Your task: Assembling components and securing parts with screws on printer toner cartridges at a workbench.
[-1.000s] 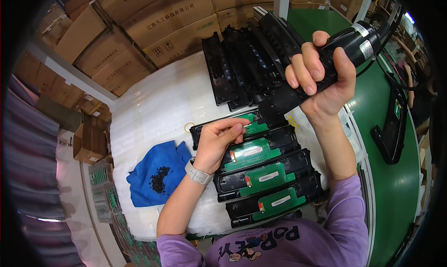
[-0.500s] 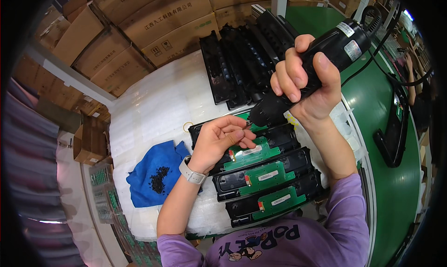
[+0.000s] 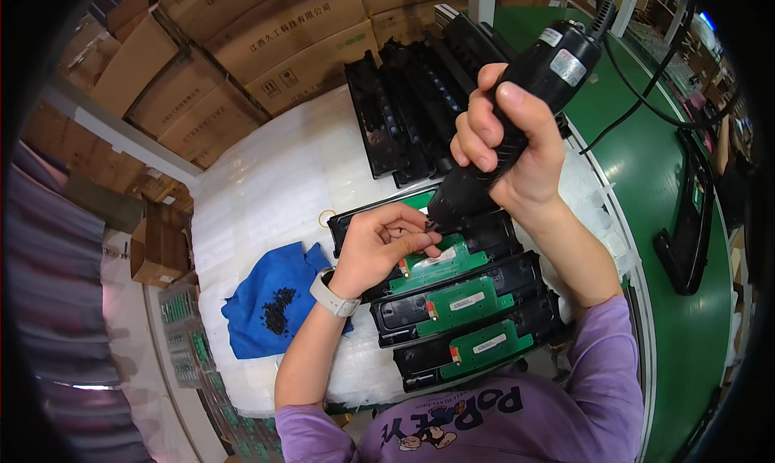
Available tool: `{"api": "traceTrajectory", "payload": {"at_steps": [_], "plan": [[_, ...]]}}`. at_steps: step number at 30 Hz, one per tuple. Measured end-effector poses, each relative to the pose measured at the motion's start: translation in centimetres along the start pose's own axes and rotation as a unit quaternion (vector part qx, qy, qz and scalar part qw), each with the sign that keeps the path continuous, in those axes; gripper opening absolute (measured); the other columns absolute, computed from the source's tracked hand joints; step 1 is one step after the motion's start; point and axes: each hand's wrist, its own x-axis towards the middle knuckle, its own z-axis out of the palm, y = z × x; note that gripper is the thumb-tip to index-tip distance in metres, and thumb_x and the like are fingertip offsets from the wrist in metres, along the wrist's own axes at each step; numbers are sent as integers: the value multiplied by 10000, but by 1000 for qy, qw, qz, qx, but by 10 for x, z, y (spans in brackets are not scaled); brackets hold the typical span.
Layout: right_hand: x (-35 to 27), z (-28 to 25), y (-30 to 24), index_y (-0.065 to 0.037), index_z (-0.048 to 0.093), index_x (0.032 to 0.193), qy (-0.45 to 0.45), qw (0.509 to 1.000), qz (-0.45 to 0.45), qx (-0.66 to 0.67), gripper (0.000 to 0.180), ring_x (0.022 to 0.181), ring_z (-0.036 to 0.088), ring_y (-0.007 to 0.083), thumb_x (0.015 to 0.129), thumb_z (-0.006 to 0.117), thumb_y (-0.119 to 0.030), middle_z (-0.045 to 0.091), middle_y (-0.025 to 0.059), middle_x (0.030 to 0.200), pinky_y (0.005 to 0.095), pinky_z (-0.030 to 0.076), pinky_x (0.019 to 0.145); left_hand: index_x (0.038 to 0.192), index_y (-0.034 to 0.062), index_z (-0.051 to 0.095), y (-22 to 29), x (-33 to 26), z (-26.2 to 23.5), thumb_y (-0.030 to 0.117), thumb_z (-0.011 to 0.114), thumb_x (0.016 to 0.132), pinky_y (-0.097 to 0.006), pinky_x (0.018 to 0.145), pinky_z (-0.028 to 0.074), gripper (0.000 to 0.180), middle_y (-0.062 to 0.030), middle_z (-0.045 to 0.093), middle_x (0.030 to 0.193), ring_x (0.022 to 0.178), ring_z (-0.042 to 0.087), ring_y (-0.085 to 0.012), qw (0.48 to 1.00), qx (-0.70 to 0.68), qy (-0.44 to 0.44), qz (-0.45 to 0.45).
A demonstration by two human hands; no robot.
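Note:
My right hand (image 3: 517, 136) is wrapped round a black electric screwdriver (image 3: 529, 87), its nose tilted down to the left over a row of black housings. At that tip, my left hand (image 3: 383, 241) pinches with thumb and forefinger; whatever sits between them is too small to make out. Beneath both hands lie several long black housings (image 3: 395, 326), each fitted with a green circuit board (image 3: 464, 303) bearing a white label. Left of my left wrist, a pile of small black screws (image 3: 278, 311) rests on a blue cloth (image 3: 250, 334).
More black housings (image 3: 375, 124) are stacked at the far side of the white-covered table (image 3: 266, 172). Cardboard boxes (image 3: 299, 35) line the back. To the right runs a green conveyor (image 3: 630, 172) carrying a black part (image 3: 686, 237). The tool's cable (image 3: 638, 100) loops over it.
The screwdriver has swung left and more upright with my right hand, its nose dropping slightly toward the left fingertips. My left hand has barely moved.

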Motion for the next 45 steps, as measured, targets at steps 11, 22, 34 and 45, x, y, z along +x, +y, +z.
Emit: {"api": "traceTrajectory", "payload": {"at_steps": [11,22,34,45], "plan": [[-4,-12,25,-7,441,896,-140,983,33,-116,231,390,412,122,753,596,-102,458,59,545,247,348,403,1081,-23,443,-23,17,-34,108,356,960,-262,832,470,198,-163,583,1068,989,602,-202,971,-16,228,77],[-13,-2,37,-22,504,841,-203,957,62,-196,224,544,514,62,679,657,6,546,23,671,188,408,493,1014,-5,455,-33,17,-47,142,399,957,-242,599,503,167,-178,616,845,687,641,-199,980,-36,196,23],[-16,-10,47,-26,599,815,-274,909,-59,-308,248,638,595,100,638,752,-108,628,38,750,212,461,622,921,22,518,-33,17,-43,200,462,939,-179,460,344,188,26,443,546,440,366,-48,983,-49,180,-9],[7,-18,2,-63,463,992,-154,979,-81,106,230,435,431,130,872,469,-259,459,27,603,303,407,504,855,-10,551,-18,7,-14,113,526,904,-211,543,478,134,-103,627,732,582,600,-132,991,-91,100,2]]}}
